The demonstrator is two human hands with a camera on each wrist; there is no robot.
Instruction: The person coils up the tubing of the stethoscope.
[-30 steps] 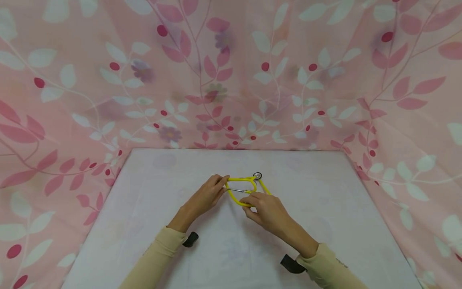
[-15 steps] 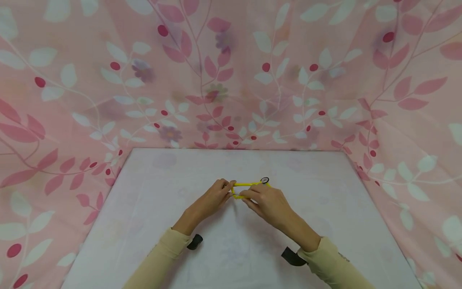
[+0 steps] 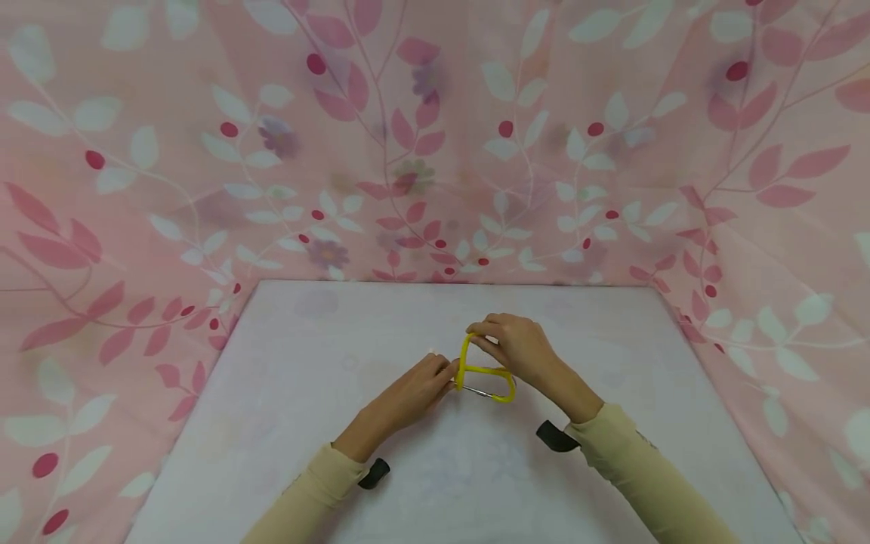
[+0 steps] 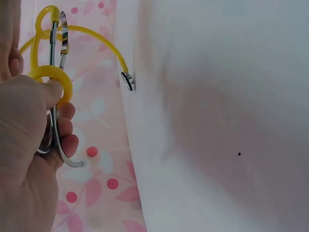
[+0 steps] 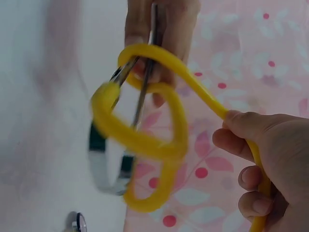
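1. The stethoscope point(image 3: 504, 397) is held between both hands over the table point(image 3: 612, 340).
2. The left hand point(image 3: 423, 391) grasps its metal ear tubes point(image 4: 60, 140), where a loop of the yellow tube point(image 5: 200, 89) passes around them.
3. The right hand point(image 3: 518, 349) grasps the yellow tube, fingers curled.
4. The round chest piece point(image 4: 127, 81) is at the tube's end; whether it touches the table cannot be told.

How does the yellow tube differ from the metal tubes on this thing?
Colour: the yellow tube is bright yellow; the metal tubes are shiny silver.
Thickness: the yellow tube is thicker than the metal tubes.
Grip: the right hand holds the yellow tube, while the left hand holds the metal tubes.
Both are parts of the same stethoscope.
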